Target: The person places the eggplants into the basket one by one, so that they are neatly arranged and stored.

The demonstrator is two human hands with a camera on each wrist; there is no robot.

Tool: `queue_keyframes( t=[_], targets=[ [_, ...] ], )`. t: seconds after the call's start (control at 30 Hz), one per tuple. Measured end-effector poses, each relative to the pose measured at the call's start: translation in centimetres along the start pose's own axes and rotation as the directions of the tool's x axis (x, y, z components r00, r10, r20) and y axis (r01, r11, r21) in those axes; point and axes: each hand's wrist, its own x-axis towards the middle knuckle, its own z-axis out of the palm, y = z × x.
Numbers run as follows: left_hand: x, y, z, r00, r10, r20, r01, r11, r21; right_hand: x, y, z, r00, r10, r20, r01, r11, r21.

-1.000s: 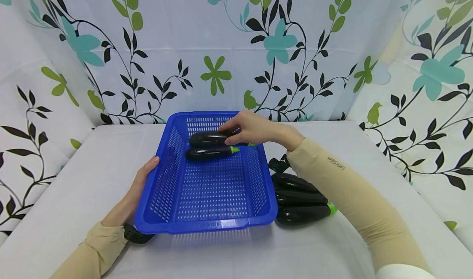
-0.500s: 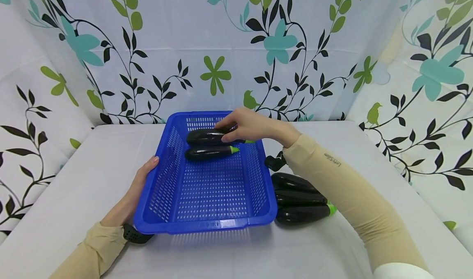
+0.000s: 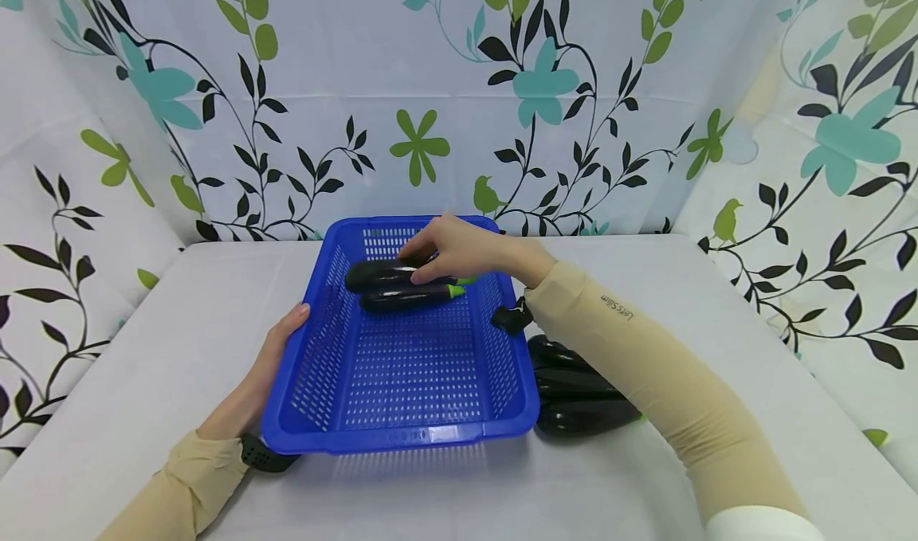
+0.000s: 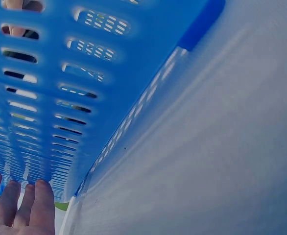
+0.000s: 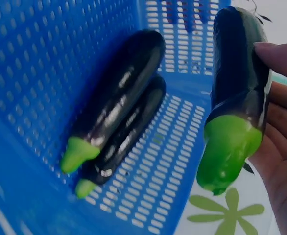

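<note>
A blue perforated basket [image 3: 412,382] stands on the table in the head view. My left hand [image 3: 268,358] rests along its left outer wall; the left wrist view shows straight fingers [image 4: 39,208] beside that wall. Over the basket's far part, my right hand [image 3: 459,250] grips a glossy dark eggplant [image 5: 239,68] with a green cap. Thumb and fingers lie on opposite sides of it. Two more eggplants lie side by side inside, a thicker one [image 5: 119,90] and a slimmer one [image 5: 129,132]. From the head, my hand and the held eggplant partly hide what lies beneath.
Several eggplants [image 3: 584,417] lie on the white table right of the basket, partly covered by my right sleeve [image 3: 645,350]. A leaf-patterned cloth [image 3: 459,150] hangs behind and on both sides. A dark wrist device [image 3: 265,453] sits near the basket's front left corner.
My right hand has shifted left inside the basket with the eggplant in its grip. The left hand and the basket have stayed in place.
</note>
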Motion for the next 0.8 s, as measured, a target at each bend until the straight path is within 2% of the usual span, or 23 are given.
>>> queue_keyframes(
  t=[0.37,0.53,0.8],
  targets=[
    [0.2,-0.2,-0.3,1.000,-0.006,0.022,0.006,1.000,-0.013,1.5,0.3,2.0,0.999,0.017,0.037,-0.018,1.000,0.020],
    [0.3,-0.3,-0.2,1.000,0.015,0.007,-0.015,1.000,-0.009,1.8,0.4,2.8,0.999,0.025,0.045,-0.027,0.999,0.042],
    [0.2,-0.2,-0.2,1.000,-0.003,0.001,0.003,1.000,-0.013,2.2,0.9,3.9,0.999,0.018,0.044,-0.019,0.999,0.036]
  ],
)
